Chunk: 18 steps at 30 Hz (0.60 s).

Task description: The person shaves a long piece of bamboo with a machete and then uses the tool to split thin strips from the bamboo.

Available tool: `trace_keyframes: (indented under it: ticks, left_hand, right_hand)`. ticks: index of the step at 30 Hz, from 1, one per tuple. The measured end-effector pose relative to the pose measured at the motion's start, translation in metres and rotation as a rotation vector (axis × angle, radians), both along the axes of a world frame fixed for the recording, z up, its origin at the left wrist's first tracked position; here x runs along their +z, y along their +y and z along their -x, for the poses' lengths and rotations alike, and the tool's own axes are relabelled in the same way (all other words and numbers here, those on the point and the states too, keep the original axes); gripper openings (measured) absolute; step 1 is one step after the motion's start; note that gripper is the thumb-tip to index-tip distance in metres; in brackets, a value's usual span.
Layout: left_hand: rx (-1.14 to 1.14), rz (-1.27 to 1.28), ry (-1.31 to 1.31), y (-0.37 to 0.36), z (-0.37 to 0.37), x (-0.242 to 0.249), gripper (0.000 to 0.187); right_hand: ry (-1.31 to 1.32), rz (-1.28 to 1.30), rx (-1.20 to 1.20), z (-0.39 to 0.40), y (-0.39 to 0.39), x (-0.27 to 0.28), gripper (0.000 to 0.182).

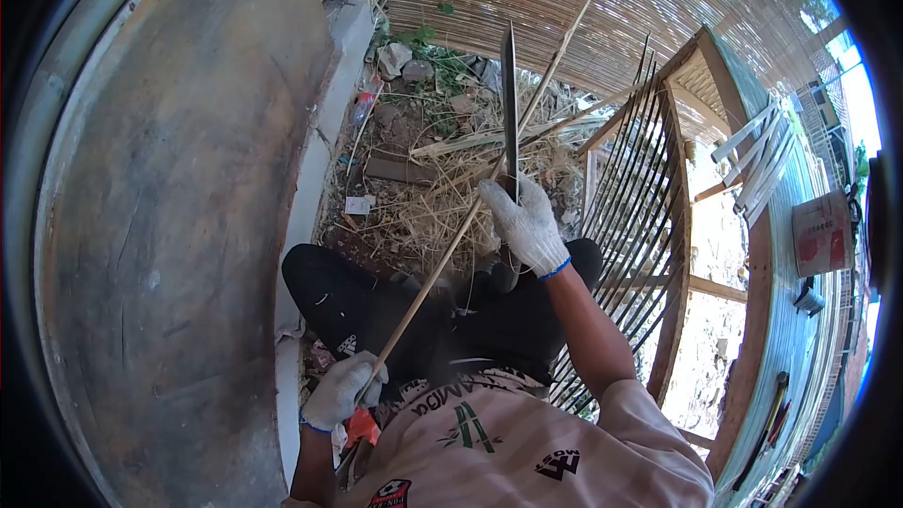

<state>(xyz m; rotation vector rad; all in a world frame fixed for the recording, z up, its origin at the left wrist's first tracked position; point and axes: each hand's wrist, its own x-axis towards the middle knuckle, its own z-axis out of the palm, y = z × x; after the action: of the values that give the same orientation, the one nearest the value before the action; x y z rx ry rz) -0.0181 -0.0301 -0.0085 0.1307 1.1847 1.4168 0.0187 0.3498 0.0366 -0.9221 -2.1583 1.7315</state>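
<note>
My left hand [346,389], in a white knit glove, is closed around the lower end of a long thin bamboo strip [428,286]. The strip slants up and to the right across my lap, past my other hand. Also gloved, my right hand [529,226] grips a long narrow blade [510,99] that points away from me, nearly upright in view. The blade's handle is mostly hidden by the glove. Blade and strip cross near my right fingers; whether they touch is hard to tell.
Straw-like shavings [442,198] and stones cover the ground ahead. A large worn board [188,207] stands at the left. On the right are a slatted wooden frame [673,226], a ledge with a bucket [822,233] and a dark tool [773,423]. A reed screen [527,0] closes the back.
</note>
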Motion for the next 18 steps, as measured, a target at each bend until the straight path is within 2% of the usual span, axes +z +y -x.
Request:
trace_keyframes:
  ticks: [2, 6, 8, 11, 13, 14, 15, 18]
  left_hand:
    - [-0.019, 0.132, 0.272, 0.014, -0.006, 0.009, 0.031]
    - [-0.025, 0.109, 0.171, 0.022, -0.011, 0.013, 0.027]
    - [-0.03, 0.278, 0.519, 0.028, -0.018, 0.012, 0.029]
    - [-0.034, 0.269, 0.673, 0.036, -0.02, 0.015, 0.034]
    - [-0.057, 0.293, 0.716, 0.041, -0.015, 0.018, 0.035]
    - [-0.082, 0.318, 0.759, 0.044, -0.013, 0.017, 0.035]
    - [-0.082, 0.316, 0.756, 0.044, -0.012, 0.014, 0.035]
    - [-0.059, 0.253, 0.741, 0.042, -0.006, 0.005, 0.036]
  right_hand:
    - [-0.021, -0.009, -0.011, 0.003, 0.0, 0.004, 0.028]
    - [-0.008, -0.108, -0.026, 0.004, 0.007, -0.003, 0.029]
    - [-0.003, -0.148, -0.028, 0.002, 0.009, -0.01, 0.031]
    - [0.027, -0.217, -0.02, -0.007, 0.006, -0.02, 0.042]
    - [0.019, 0.057, 0.066, -0.015, 0.001, -0.021, 0.05]
    - [-0.01, 0.267, 0.184, -0.026, 0.003, -0.015, 0.042]
    - [-0.013, 0.265, 0.182, -0.032, -0.003, -0.013, 0.042]
    - [-0.046, 0.625, 0.397, -0.044, -0.024, -0.013, 0.043]
